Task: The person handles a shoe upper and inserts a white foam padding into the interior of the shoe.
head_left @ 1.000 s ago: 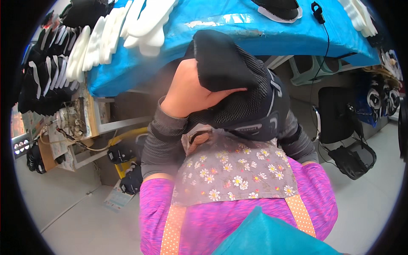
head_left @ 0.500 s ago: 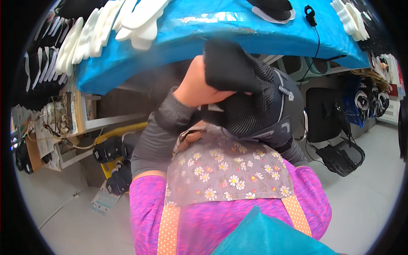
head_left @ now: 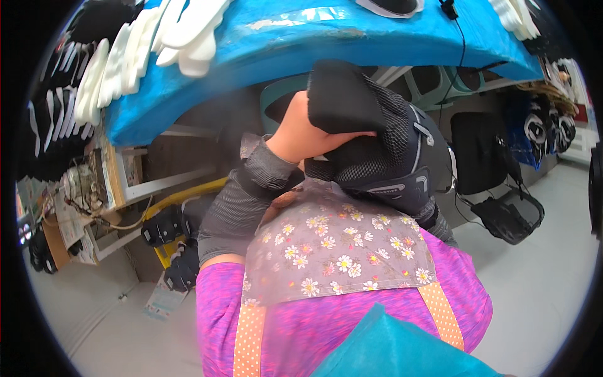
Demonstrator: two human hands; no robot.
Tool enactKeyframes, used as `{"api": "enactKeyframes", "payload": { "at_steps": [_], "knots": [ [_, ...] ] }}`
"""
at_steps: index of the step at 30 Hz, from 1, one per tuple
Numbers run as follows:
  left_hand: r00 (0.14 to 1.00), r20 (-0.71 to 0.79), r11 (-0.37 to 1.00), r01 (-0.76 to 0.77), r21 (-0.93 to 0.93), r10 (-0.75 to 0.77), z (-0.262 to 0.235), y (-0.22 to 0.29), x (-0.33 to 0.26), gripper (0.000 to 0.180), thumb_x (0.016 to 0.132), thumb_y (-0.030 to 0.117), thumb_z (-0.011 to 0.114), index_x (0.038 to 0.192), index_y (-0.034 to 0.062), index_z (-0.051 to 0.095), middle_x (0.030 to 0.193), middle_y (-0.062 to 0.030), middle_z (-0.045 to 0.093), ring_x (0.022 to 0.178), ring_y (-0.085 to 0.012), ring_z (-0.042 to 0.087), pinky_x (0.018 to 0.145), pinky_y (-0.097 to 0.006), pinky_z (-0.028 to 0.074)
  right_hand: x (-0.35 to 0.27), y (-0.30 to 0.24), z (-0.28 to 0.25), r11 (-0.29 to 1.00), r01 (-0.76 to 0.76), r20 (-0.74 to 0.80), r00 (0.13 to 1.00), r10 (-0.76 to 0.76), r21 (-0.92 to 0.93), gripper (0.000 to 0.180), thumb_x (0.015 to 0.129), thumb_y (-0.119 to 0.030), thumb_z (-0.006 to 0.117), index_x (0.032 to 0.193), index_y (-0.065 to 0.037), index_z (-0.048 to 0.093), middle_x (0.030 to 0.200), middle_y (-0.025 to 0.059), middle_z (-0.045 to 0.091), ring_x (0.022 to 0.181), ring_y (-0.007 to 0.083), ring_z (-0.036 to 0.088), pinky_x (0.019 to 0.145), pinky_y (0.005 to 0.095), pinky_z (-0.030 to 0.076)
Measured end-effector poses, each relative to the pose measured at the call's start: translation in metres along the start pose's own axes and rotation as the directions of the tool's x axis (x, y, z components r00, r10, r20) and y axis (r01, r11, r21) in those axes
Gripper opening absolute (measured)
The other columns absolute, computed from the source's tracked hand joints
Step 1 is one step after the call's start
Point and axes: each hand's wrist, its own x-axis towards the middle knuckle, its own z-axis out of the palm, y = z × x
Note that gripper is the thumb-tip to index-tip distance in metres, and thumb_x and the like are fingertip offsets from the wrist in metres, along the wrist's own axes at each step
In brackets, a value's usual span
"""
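Held up in front of my apron is a black boot (head_left: 402,163) with a mesh upper, a grey lace or strap fitting on its side and a dark smooth panel below. My left hand (head_left: 300,133) is closed on the boot's soft black padded flap (head_left: 342,97), thumb stretched along the flap's lower edge and fingers hidden behind it. My right hand is hidden by the boot; only the grey striped right sleeve (head_left: 441,227) shows beneath it.
A blue-covered table (head_left: 282,47) curves ahead, with white foam pieces (head_left: 196,44) at its left and a dark pad with a white rim (head_left: 392,6) at the back. Black boots sit in a yellow-framed rack (head_left: 168,254) at left. A black chair (head_left: 477,154) stands at right.
The boot has turned slightly, and my left hand has shifted a little to the right with the flap. The view has moved a little, so the table sits higher.
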Motion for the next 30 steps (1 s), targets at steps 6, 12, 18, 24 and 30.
{"api": "enactKeyframes", "payload": {
  "at_steps": [6, 12, 18, 24, 30],
  "knots": [
    [0.993, 0.121, 0.994, 0.0, -0.108, 0.013, -0.003, -0.003, 0.004, 0.024, 0.073, 0.024, 0.081, 0.093, 0.0125, 0.073, 0.088, -0.006, 0.07, 0.075, -0.0278, 0.066, 0.067, -0.034, 0.053, -0.001, -0.007, -0.009, 0.998, -0.011, -0.011, 1.0, 0.01, -0.061, 0.049, 0.068, -0.035, 0.071, 0.11, -0.011, 0.064, 0.092, 0.0117, 0.063, 0.087, 0.0308, 0.063, 0.075, 0.0417, 0.047],
    [0.938, 0.247, 0.942, 0.288, -0.169, -0.243, 0.005, -0.015, -0.01, 0.028, 0.076, 0.024, 0.08, 0.097, 0.0082, 0.07, 0.087, -0.011, 0.069, 0.076, -0.0327, 0.065, 0.068, -0.036, 0.052, 0.011, -0.009, -0.011, 0.992, 0.036, 0.022, 0.999, -0.034, -0.123, 0.047, 0.066, -0.033, 0.072, 0.107, -0.012, 0.065, 0.087, 0.0109, 0.063, 0.082, 0.0304, 0.064, 0.071, 0.041, 0.048],
    [0.795, 0.375, 0.697, 0.602, -0.39, -0.478, -0.013, -0.005, -0.008, 0.035, 0.077, 0.011, 0.078, 0.108, 0.0014, 0.066, 0.101, -0.0068, 0.068, 0.09, -0.0186, 0.063, 0.081, -0.03, 0.05, 0.037, -0.007, -0.01, 0.973, 0.114, 0.083, 0.992, -0.099, -0.202, 0.045, 0.064, -0.031, 0.074, 0.105, -0.013, 0.066, 0.081, 0.01, 0.064, 0.078, 0.03, 0.065, 0.067, 0.0404, 0.049],
    [0.811, 0.321, 0.463, 0.553, -0.693, -0.489, -0.04, -0.013, -0.006, 0.033, 0.08, 0.012, 0.07, 0.111, 0.0004, 0.067, 0.14, -0.0117, 0.048, 0.121, -0.0189, 0.051, 0.102, -0.033, 0.039, 0.075, -0.012, -0.015, 0.926, 0.203, 0.18, 0.972, -0.152, -0.318, 0.044, 0.062, -0.03, 0.075, 0.102, -0.014, 0.068, 0.076, 0.0091, 0.065, 0.074, 0.0296, 0.066, 0.063, 0.0398, 0.05],
    [0.808, 0.37, 0.785, 0.563, -0.257, -0.459, -0.059, 0.009, 0.02, 0.015, 0.085, 0.01, 0.068, 0.095, -0.0017, 0.068, 0.118, -0.0101, 0.062, 0.101, -0.0141, 0.058, 0.095, -0.031, 0.042, 0.087, -0.038, -0.042, 0.876, 0.32, -0.015, 0.937, -0.348, -0.36, 0.042, 0.059, -0.033, 0.076, 0.096, -0.015, 0.068, 0.064, 0.0052, 0.063, 0.062, 0.0297, 0.065, 0.053, 0.0396, 0.048]
  ]
}}
